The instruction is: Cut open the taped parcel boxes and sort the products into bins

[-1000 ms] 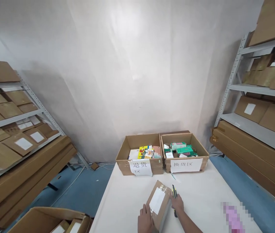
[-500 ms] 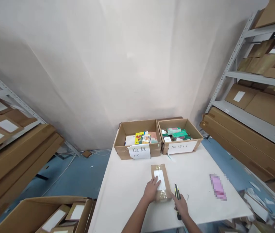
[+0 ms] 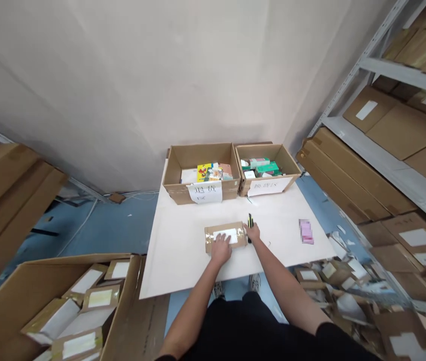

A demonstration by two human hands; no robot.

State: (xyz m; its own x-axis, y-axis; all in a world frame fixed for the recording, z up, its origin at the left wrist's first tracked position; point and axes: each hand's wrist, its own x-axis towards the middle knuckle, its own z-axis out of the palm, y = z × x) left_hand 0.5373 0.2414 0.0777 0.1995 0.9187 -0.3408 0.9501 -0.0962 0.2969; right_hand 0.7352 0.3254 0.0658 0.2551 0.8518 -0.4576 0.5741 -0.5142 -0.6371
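A small taped cardboard box with a white label lies lengthwise across the white table. My left hand rests flat on top of it, fingers spread over the label. At the box's right end, my right hand is closed around a black and yellow utility knife, whose upper end points away from me. Some fingers of that hand appear to touch the box's end; whether the blade is out I cannot tell.
Two open cartons with paper signs, the left carton and right carton, stand at the table's back. A pink blurred item lies on the right. A large carton of parcels is at lower left; shelves stand right.
The box has turned from lengthwise away from me to crosswise. Both hands moved with it, the right still gripping the knife. My view has tilted down.
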